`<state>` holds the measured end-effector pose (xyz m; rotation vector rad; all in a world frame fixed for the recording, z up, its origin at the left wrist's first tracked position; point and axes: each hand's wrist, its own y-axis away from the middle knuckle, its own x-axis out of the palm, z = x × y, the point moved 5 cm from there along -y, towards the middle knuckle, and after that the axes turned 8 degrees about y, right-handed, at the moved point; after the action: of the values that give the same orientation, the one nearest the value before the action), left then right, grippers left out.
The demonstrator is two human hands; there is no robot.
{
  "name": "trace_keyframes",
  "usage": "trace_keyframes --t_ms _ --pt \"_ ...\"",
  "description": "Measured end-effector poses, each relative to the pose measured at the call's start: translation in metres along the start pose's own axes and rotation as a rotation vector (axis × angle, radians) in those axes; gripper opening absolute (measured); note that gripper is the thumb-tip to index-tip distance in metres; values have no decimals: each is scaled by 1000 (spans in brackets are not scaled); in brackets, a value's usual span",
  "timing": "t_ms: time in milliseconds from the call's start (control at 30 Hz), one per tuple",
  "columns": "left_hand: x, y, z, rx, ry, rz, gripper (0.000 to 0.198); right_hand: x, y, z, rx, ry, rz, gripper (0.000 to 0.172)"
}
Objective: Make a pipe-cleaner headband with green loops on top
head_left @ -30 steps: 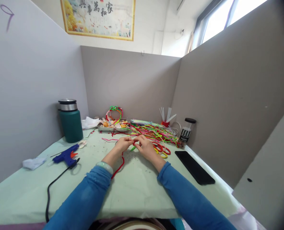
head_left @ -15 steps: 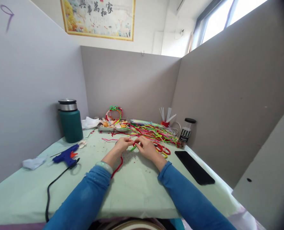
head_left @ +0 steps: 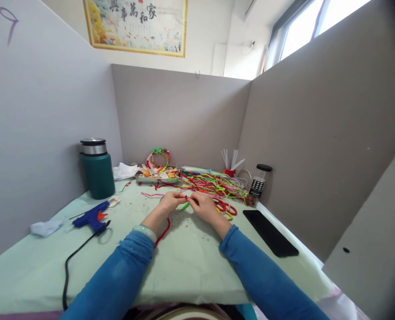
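My left hand (head_left: 171,202) and my right hand (head_left: 201,204) meet over the middle of the table, fingertips almost touching. Both pinch a red pipe cleaner (head_left: 164,233), a small bit of which shows between the fingertips. Its long fuzzy tail hangs below my left wrist and curves down onto the cloth. A short green piece (head_left: 185,206) shows beneath the fingers. Just right of my right hand lie red loops (head_left: 229,208) and a yellow loop (head_left: 227,215), partly hidden by the hand.
A pile of coloured pipe cleaners (head_left: 214,184) lies behind my hands, beside a metal tray (head_left: 157,180) with small pieces and a headband-like ring (head_left: 159,160). Left are a green flask (head_left: 99,175) and a blue glue gun (head_left: 92,218) with its cord; right, a black phone (head_left: 270,233) and a jar (head_left: 258,186).
The fingertips have shifted slightly on the red pipe cleaner, and the red loop between them looks smaller. Everything else stays where it was.
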<state>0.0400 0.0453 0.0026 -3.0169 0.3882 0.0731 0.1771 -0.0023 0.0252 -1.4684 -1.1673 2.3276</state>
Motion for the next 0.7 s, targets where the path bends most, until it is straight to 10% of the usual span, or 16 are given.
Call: trace_keyframes --t_ms 333,600,700 --pt "8 -1 -5 146 -160 82 27 12 -3 -16 275 -202 95 29" --pt "12 1 -20 311 -94 124 24 40 12 -23 857 -1031 560 17" --pt "6 -1 -17 274 -49 29 24 38 8 -21 807 -1010 462 16"
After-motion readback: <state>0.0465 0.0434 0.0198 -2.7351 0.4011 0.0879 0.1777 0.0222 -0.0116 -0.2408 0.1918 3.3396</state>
